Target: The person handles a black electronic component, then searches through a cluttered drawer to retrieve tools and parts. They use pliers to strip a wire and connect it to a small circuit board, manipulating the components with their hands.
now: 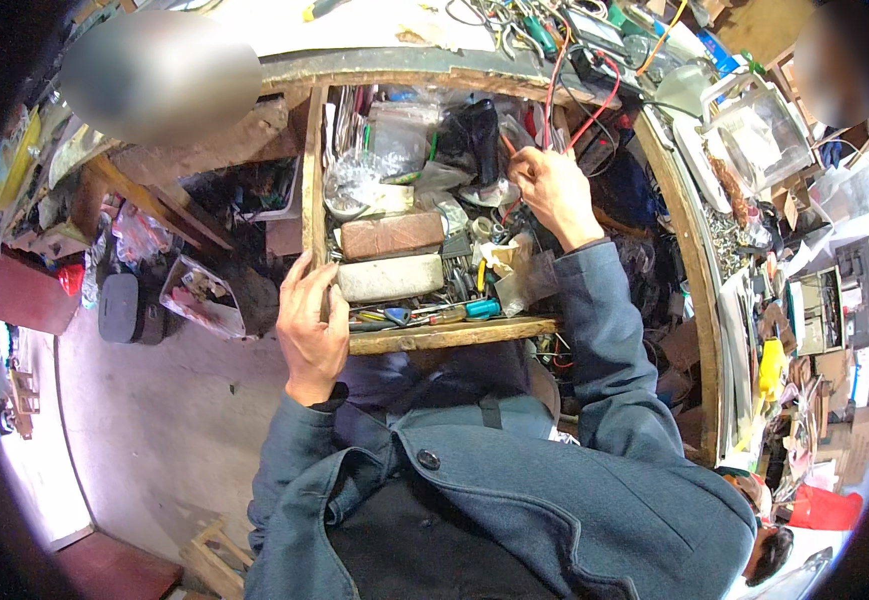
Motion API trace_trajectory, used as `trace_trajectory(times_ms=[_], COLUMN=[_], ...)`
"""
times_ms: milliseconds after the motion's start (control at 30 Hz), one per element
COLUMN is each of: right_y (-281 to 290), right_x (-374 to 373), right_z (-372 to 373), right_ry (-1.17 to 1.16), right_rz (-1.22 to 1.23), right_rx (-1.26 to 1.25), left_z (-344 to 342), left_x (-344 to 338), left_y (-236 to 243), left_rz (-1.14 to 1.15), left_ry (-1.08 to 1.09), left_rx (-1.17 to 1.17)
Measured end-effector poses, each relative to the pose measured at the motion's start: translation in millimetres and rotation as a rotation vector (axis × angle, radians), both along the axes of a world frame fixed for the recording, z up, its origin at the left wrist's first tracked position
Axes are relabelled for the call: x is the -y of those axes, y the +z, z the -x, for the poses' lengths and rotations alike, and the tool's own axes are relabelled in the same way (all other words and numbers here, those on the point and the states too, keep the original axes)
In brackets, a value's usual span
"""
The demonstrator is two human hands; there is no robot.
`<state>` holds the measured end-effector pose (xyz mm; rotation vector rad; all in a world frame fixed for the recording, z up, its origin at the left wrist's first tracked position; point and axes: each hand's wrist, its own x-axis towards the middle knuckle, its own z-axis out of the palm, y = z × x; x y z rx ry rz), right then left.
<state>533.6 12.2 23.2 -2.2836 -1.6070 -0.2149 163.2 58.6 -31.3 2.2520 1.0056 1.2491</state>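
Note:
An open wooden drawer point(454, 336) holds a brown block point(391, 237), a pale block point(387, 278), plastic bags point(399, 140), a black pouch point(464, 140) and several small tools. My left hand point(311, 320) grips the drawer's left front edge with curled fingers. Toward the back right, my right hand point(552, 195) reaches inside, its thumb and fingers closed near some red-orange handles or leads, on something I cannot make out. Red and black cables point(594, 120) hang over the drawer's back right.
The cluttered worktop point(374, 30) lies above the drawer. A white box point(204, 298) and black case point(124, 307) sit at left beside the bare floor point(154, 420). Crowded shelving, papers and containers point(804, 300) line the right, with a red bucket point(824, 507) lower down.

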Motion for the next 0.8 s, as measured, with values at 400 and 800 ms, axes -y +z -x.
trace_trajectory(times_ms=[400, 800], right_y=[-11, -15], right_x=[51, 75], right_z=[29, 28], right_ry=[-0.160, -0.085], right_rz=[0.231, 0.212], right_rx=[0.228, 0.332], left_z=[1, 1], left_x=[3, 4], left_y=[2, 2], left_rz=[0.044, 0.058], left_ry=[0.011, -0.005], left_rx=[-0.034, -0.031])
